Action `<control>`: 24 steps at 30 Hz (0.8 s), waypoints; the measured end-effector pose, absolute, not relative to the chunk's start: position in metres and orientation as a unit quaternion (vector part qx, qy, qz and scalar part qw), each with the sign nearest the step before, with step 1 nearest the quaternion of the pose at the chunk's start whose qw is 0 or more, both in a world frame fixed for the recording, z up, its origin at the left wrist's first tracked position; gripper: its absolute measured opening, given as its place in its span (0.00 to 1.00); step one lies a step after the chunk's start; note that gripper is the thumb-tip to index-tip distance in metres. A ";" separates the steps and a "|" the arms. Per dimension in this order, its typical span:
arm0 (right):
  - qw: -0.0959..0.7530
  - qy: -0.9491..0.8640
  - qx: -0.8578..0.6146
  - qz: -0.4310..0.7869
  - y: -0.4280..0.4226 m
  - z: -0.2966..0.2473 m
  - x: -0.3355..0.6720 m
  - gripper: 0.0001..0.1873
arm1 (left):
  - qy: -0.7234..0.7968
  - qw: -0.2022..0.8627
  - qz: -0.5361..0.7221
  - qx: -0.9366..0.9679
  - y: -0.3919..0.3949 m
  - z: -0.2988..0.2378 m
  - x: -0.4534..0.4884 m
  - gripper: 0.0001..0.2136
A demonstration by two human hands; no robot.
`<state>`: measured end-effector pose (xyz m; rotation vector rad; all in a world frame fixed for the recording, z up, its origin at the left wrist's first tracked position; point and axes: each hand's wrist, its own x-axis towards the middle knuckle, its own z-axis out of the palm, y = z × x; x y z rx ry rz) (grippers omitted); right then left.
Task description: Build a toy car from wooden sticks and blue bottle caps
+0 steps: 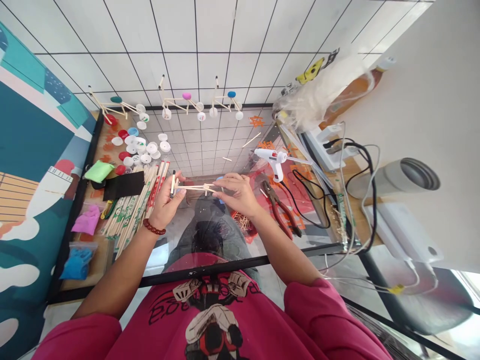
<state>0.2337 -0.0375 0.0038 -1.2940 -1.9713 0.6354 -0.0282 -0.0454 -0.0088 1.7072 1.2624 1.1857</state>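
Observation:
My left hand [167,199] is closed around the left end of a small frame of thin wooden sticks [195,188], held just above the glass table [210,150]. My right hand [237,193] pinches the same stick frame at its right end, fingers curled over it. A red bead bracelet circles my left wrist. A bundle of wrapped chopsticks [137,205] lies just left of my left hand. A white glue gun [274,159] stands beyond my right hand, and red-handled pliers [281,210] lie to its right.
Three finished stick-and-cap models [187,102] stand along the back wall. Several white, red and blue bottle caps [137,145] lie at back left, with a green clay lump [98,171], a black sheet [123,185], pink clay [87,220] and a blue bag [77,262]. Cables [352,165] and a power strip crowd the right.

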 end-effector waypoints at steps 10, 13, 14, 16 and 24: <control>0.336 -0.760 -0.502 0.240 -0.043 0.013 0.234 0.11 | 0.468 0.302 0.488 0.672 -0.046 -0.003 -0.020 0.15; 0.360 -0.757 -0.497 0.223 -0.044 0.010 0.231 0.10 | 0.457 0.290 0.495 0.680 -0.045 -0.003 -0.020 0.12; 0.368 -0.756 -0.496 0.216 -0.045 0.009 0.229 0.11 | 0.458 0.288 0.493 0.681 -0.045 -0.003 -0.020 0.12; 0.381 -0.750 -0.499 0.205 -0.046 0.007 0.226 0.11 | 0.465 0.286 0.485 0.683 -0.045 -0.002 -0.020 0.13; 0.380 -0.759 -0.485 0.210 -0.044 0.004 0.216 0.05 | 0.468 0.284 0.464 0.696 -0.045 0.005 -0.017 0.15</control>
